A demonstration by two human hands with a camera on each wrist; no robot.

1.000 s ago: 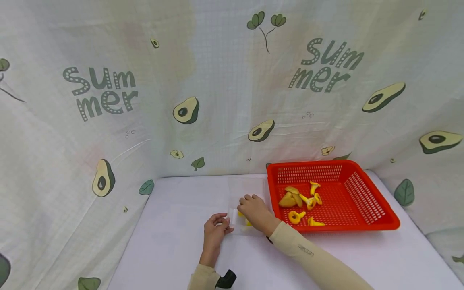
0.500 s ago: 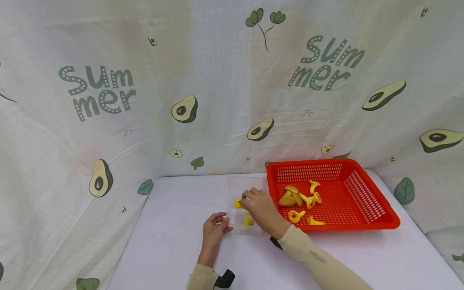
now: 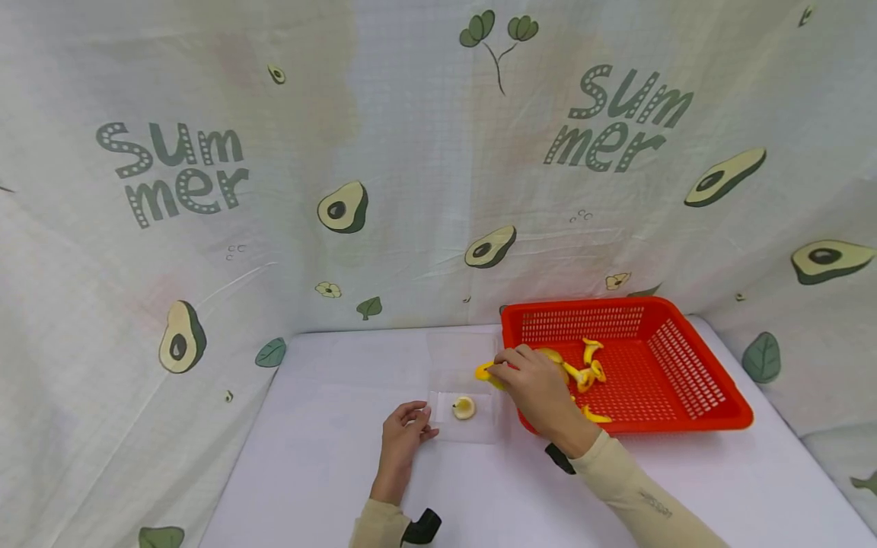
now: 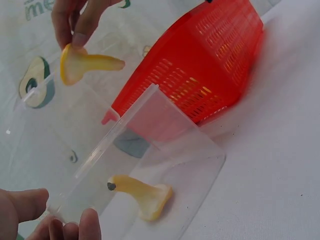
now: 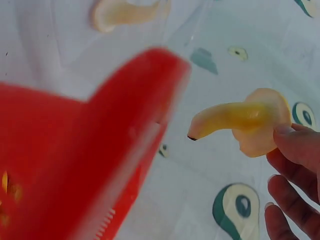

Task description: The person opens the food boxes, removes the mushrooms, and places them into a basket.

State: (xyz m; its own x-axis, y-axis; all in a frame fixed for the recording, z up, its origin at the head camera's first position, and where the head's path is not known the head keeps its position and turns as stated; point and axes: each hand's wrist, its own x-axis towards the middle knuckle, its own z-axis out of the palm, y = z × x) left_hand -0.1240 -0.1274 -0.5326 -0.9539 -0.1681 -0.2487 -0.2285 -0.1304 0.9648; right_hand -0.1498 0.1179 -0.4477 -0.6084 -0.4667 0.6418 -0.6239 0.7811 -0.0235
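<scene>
My right hand [image 3: 541,392] pinches a yellow mushroom [image 5: 235,120] by its cap, in the air between the clear plastic box and the red basket. In the right wrist view its curved stem points left, with a dark tip. The clear plastic box [image 4: 192,145] stands on the table with its see-through lid [image 3: 460,350] folded back. Inside lies another mushroom [image 4: 142,195], also yellow and dark at the stem end. At the box's left side is my left hand [image 3: 404,441], thumb and fingers on either side of its edge in the left wrist view.
The red basket [image 3: 685,418] stands right of the box, with several yellow mushrooms [image 3: 585,377] and a brownish one partly hidden by my right hand. A white cloth [image 3: 329,426] covers the table. Behind hangs a curtain [image 3: 411,152] with avocado prints.
My right hand has lifted a mushroom out of the clear box and carried it right, towards the red basket. One mushroom now shows in the box. The left hand stays at the box's side.
</scene>
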